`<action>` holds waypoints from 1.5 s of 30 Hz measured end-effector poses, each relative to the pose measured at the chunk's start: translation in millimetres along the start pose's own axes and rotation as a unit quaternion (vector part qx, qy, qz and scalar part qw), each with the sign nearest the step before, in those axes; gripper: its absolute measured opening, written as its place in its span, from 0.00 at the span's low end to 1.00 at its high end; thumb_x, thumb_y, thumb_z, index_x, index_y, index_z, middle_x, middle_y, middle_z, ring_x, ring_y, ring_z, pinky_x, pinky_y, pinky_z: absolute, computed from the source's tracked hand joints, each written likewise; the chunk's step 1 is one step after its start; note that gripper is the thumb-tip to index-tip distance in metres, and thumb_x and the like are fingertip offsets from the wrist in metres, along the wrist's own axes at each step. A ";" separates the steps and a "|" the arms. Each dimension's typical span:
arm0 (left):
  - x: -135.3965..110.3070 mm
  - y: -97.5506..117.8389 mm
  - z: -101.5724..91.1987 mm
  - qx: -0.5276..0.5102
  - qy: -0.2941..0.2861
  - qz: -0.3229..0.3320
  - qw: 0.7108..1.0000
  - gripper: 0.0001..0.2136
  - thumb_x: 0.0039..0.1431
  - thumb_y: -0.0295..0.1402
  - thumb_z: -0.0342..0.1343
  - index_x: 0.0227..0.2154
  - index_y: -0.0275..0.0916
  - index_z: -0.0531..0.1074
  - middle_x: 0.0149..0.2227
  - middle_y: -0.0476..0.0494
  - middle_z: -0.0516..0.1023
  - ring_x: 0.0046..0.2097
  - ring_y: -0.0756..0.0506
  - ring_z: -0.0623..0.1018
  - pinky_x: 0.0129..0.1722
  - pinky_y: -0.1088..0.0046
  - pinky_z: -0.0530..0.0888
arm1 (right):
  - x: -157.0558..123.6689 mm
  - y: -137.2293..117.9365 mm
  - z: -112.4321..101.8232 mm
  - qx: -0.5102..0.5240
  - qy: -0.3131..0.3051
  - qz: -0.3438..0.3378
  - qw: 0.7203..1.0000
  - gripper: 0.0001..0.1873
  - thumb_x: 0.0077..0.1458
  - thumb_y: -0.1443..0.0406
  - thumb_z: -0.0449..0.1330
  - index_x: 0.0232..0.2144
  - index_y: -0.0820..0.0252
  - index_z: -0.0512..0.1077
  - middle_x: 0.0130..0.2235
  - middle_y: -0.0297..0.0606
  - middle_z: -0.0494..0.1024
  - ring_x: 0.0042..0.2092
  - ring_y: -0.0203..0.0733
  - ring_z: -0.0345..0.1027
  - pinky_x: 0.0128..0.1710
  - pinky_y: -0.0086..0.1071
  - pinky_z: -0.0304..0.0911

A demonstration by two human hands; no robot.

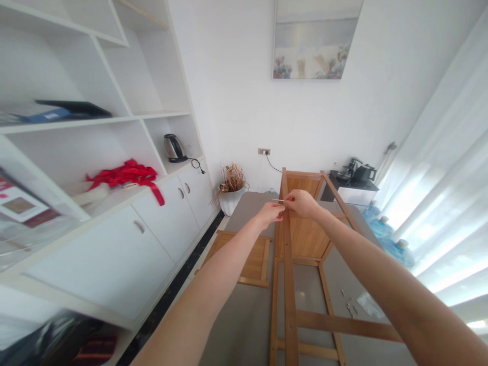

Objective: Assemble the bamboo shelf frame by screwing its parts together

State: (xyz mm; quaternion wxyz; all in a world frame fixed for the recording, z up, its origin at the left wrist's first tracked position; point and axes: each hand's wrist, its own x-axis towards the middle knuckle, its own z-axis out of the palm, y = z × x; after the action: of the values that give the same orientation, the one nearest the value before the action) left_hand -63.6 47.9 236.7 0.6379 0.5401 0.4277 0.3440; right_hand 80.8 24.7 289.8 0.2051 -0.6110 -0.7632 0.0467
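Both my hands meet at the upper part of a wooden frame [288, 254] standing on the grey table [244, 315]. My right hand [301, 202] pinches a thin metal rod [277, 200], which points left from its fingertips at the upright post. Whether the rod is a hex key or a long screw I cannot tell. My left hand [270, 213] is closed just below the rod, its fingertips close to the post; what they grip is hidden. Slatted wooden panels [305, 236] sit within the frame.
Another slatted wooden panel [253, 259] lies on the table at left. Several screws [349, 306] and a clear plastic bag [370, 306] lie at right. White cabinets [114, 254] line the left side. Water bottles [382, 229] stand by the curtain, near a black kettle [365, 173].
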 end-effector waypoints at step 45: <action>25.0 44.1 8.4 0.289 0.037 0.033 0.956 0.11 0.51 0.36 0.56 0.20 0.35 0.69 0.17 0.48 0.69 0.20 0.51 0.69 0.19 0.78 0.64 | -1.0 -4.6 -20.1 -0.126 -0.003 -0.001 0.992 0.16 0.55 0.66 0.48 0.35 0.58 0.77 0.38 0.43 0.76 0.39 0.40 0.68 0.33 0.29 0.57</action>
State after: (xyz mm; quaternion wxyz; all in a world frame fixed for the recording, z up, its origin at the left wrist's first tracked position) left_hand -45.0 75.0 276.1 0.4264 0.7023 0.5140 0.2465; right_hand 84.3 19.0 309.3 0.1240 -0.6313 -0.7641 -0.0484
